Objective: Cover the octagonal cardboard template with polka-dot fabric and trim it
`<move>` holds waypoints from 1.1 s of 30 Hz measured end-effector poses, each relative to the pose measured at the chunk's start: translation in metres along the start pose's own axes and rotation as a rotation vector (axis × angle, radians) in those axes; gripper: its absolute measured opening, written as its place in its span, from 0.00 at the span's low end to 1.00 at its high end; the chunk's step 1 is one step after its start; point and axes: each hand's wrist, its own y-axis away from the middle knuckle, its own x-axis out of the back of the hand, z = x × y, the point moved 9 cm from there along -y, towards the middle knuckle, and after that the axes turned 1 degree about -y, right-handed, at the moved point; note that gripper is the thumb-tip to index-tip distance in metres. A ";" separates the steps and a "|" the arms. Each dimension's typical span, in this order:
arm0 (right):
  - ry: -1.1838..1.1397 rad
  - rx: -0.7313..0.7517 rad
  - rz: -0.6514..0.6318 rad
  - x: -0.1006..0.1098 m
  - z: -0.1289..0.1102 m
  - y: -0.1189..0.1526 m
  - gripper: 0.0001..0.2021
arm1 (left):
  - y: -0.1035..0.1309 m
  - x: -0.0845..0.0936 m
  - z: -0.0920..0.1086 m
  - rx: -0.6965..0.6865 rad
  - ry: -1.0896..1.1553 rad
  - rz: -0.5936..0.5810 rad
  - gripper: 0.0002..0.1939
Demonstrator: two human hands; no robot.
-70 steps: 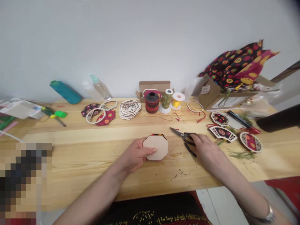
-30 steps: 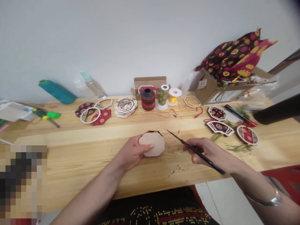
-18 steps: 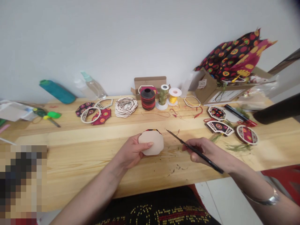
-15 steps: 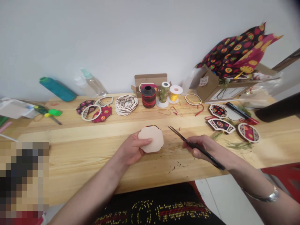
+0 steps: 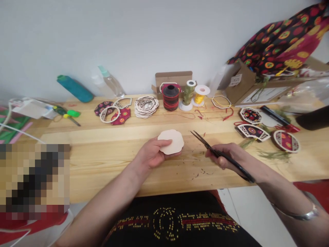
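My left hand [image 5: 154, 152] grips a pale, flat piece with a scalloped outline [image 5: 172, 143], thumb on its top face and fingers beneath. A thin dark edge shows along its lower rim. To the right, my right hand [image 5: 226, 156] is closed round black scissors [image 5: 216, 151]. Their blades point up and left, slightly parted, and stay apart from the pale piece. Small dark scraps [image 5: 202, 172] lie on the wooden table [image 5: 110, 175] between and below the hands.
At the back stand a red-and-black thread spool [image 5: 171, 98], a green spool [image 5: 189, 94] and a yellow one [image 5: 199, 97]. Left of them is a stack of cut-out wooden pieces [image 5: 146, 106]. Framed ornaments [image 5: 253, 132] and a cardboard box [image 5: 254, 87] are at right.
The view has shifted, so the table things appear farther right and slightly higher. The pale piece has tilted in my left hand, hiding the patterned edge at its top. Both grips remain.
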 end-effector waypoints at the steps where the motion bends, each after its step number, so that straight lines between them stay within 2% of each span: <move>1: 0.001 0.003 -0.002 0.000 0.000 0.000 0.35 | 0.000 0.000 0.000 -0.003 0.002 0.006 0.29; 9: 0.049 0.010 0.023 -0.002 0.000 0.003 0.30 | 0.001 0.002 -0.001 -0.004 0.021 0.046 0.29; 11: 0.185 -0.049 0.093 0.002 0.003 0.002 0.27 | 0.000 0.003 0.000 -0.010 0.030 0.050 0.30; 15: 0.723 -0.178 0.305 0.017 0.003 0.000 0.19 | 0.002 0.001 0.009 -0.045 0.050 0.045 0.29; 17: 0.881 -0.198 0.331 0.020 0.003 -0.001 0.18 | 0.006 -0.002 0.014 -0.062 0.057 0.052 0.29; 20: 0.919 -0.144 0.310 0.021 0.000 -0.004 0.19 | 0.012 -0.009 0.019 -0.080 0.041 0.054 0.30; 23: 0.791 0.038 0.380 0.025 -0.024 -0.004 0.18 | 0.017 -0.020 0.019 -0.090 0.007 0.023 0.28; 25: 0.518 0.089 0.411 0.027 -0.033 -0.009 0.19 | 0.019 -0.029 0.016 -0.090 -0.015 -0.011 0.24; 29: -0.158 0.004 0.292 0.010 -0.027 -0.034 0.22 | 0.021 -0.048 0.010 -0.086 -0.072 -0.073 0.18; 31: -0.314 -0.041 0.303 0.004 -0.023 -0.043 0.20 | 0.021 -0.053 0.007 -0.081 -0.083 -0.087 0.17; 33: -0.373 -0.073 0.327 0.000 -0.018 -0.048 0.19 | 0.022 -0.054 0.005 -0.078 -0.084 -0.092 0.18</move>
